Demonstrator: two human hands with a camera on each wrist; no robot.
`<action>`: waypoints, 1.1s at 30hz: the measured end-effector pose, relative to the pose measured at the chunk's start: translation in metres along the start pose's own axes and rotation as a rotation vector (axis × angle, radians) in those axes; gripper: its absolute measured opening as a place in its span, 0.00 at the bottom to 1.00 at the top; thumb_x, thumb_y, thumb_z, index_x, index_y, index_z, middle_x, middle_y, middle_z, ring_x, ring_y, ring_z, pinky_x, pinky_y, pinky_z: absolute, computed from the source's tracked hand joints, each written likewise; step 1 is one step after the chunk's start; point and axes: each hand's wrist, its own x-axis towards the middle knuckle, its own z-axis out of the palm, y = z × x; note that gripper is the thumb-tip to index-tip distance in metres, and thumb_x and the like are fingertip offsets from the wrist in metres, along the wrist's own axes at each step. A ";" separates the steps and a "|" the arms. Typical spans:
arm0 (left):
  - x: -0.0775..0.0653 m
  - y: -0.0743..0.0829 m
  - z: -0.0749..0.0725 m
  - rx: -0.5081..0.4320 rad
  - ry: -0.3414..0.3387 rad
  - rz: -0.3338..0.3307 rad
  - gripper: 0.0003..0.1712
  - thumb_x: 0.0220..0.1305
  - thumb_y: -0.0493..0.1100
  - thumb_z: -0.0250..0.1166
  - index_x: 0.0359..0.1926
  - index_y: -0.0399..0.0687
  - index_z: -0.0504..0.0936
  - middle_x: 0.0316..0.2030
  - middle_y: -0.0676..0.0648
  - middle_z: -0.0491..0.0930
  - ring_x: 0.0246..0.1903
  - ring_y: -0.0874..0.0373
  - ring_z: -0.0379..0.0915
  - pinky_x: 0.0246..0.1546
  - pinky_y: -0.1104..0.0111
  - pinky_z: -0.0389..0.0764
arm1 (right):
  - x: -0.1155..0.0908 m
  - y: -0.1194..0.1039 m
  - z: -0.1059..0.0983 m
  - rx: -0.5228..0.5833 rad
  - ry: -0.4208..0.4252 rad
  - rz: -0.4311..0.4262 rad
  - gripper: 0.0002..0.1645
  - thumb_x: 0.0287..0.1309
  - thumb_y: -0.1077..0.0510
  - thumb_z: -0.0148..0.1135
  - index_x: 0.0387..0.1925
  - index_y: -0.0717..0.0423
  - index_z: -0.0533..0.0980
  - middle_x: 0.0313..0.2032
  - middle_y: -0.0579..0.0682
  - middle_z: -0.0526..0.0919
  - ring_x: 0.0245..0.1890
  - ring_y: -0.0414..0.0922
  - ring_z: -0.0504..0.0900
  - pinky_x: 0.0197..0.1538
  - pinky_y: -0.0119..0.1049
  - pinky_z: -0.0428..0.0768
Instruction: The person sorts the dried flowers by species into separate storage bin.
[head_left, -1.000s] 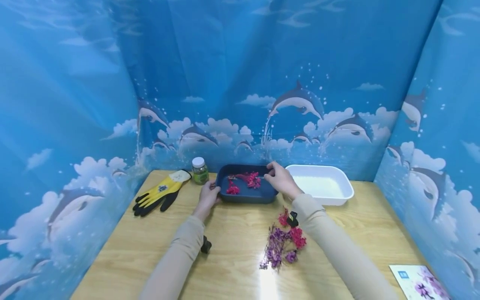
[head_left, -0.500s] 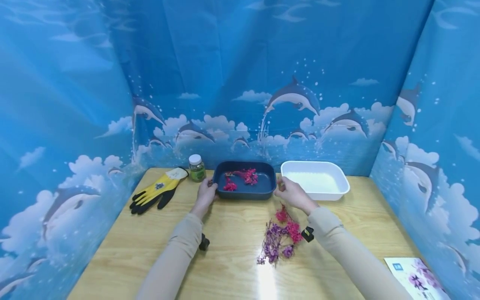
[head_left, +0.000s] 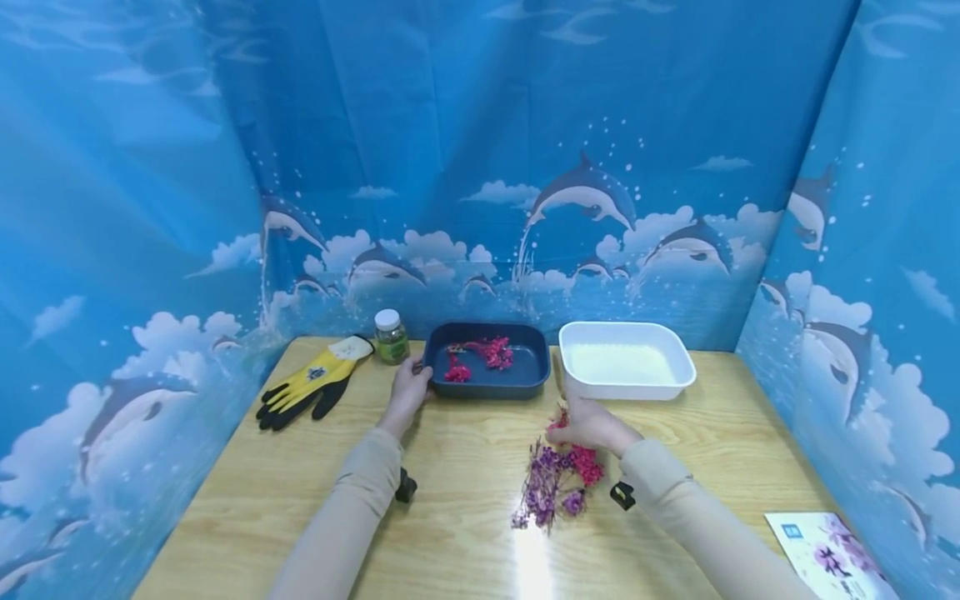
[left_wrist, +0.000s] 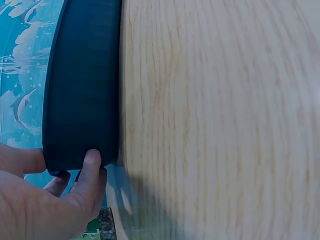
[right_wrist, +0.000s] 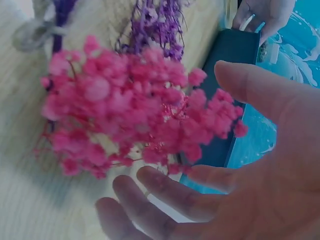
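Yellow-black glove (head_left: 318,383) beside white-lidded jar (head_left: 392,340), flower-print card (head_left: 825,557), blue dolphin backdrop (head_left: 465,125)

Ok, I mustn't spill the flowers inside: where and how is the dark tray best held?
Probably the rim of the dark tray at both short ends, from left and right: it sits flat, walls surround the pink flowers, the left grip is on one end, and a narrow gap parts the other from the white tray.

Plain beige long sleeves (head_left: 341,500) with a small black device (head_left: 406,485) beside each cuff (head_left: 651,465)
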 end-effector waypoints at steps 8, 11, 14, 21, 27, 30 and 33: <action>0.001 0.000 0.000 0.018 0.001 -0.002 0.28 0.80 0.38 0.51 0.75 0.33 0.65 0.70 0.29 0.72 0.65 0.37 0.74 0.49 0.61 0.87 | -0.010 0.003 0.007 -0.079 -0.046 0.103 0.66 0.60 0.60 0.72 0.82 0.69 0.36 0.79 0.77 0.51 0.79 0.73 0.53 0.81 0.67 0.55; 0.002 0.000 0.000 0.020 0.002 -0.003 0.27 0.81 0.38 0.51 0.76 0.34 0.65 0.70 0.30 0.72 0.65 0.38 0.74 0.50 0.60 0.86 | -0.009 0.007 0.008 -0.094 -0.037 0.115 0.58 0.61 0.63 0.69 0.82 0.70 0.44 0.78 0.76 0.56 0.79 0.73 0.55 0.81 0.68 0.56; 0.002 0.001 0.001 0.016 -0.005 -0.008 0.28 0.81 0.38 0.51 0.76 0.35 0.64 0.71 0.30 0.71 0.65 0.38 0.74 0.54 0.56 0.85 | -0.008 0.011 0.006 -0.076 -0.021 0.103 0.55 0.62 0.67 0.66 0.82 0.69 0.46 0.79 0.73 0.57 0.79 0.71 0.57 0.81 0.67 0.58; 0.001 0.002 0.000 0.022 -0.019 -0.030 0.28 0.82 0.39 0.50 0.77 0.35 0.63 0.72 0.31 0.69 0.68 0.38 0.72 0.62 0.49 0.83 | -0.009 0.020 -0.010 0.003 0.007 0.026 0.50 0.62 0.68 0.64 0.80 0.68 0.51 0.71 0.76 0.69 0.51 0.61 0.84 0.49 0.53 0.87; 0.000 0.004 -0.002 0.020 -0.022 -0.040 0.28 0.82 0.40 0.50 0.77 0.37 0.63 0.72 0.32 0.69 0.68 0.38 0.72 0.61 0.50 0.83 | -0.014 0.019 -0.029 0.136 -0.022 0.057 0.36 0.67 0.68 0.62 0.73 0.68 0.61 0.55 0.73 0.78 0.27 0.45 0.78 0.28 0.34 0.79; -0.001 0.003 -0.002 0.016 -0.029 -0.042 0.28 0.82 0.40 0.50 0.78 0.37 0.62 0.72 0.32 0.69 0.68 0.38 0.72 0.61 0.50 0.83 | -0.015 0.016 -0.036 0.145 -0.005 0.057 0.35 0.62 0.71 0.62 0.71 0.69 0.65 0.55 0.72 0.79 0.37 0.49 0.81 0.35 0.36 0.82; 0.000 0.004 -0.002 0.012 -0.030 -0.057 0.29 0.82 0.40 0.50 0.78 0.38 0.62 0.73 0.32 0.69 0.68 0.40 0.72 0.60 0.52 0.84 | -0.015 0.013 -0.042 0.139 0.011 0.039 0.36 0.58 0.73 0.60 0.70 0.70 0.66 0.51 0.70 0.79 0.40 0.51 0.81 0.38 0.38 0.83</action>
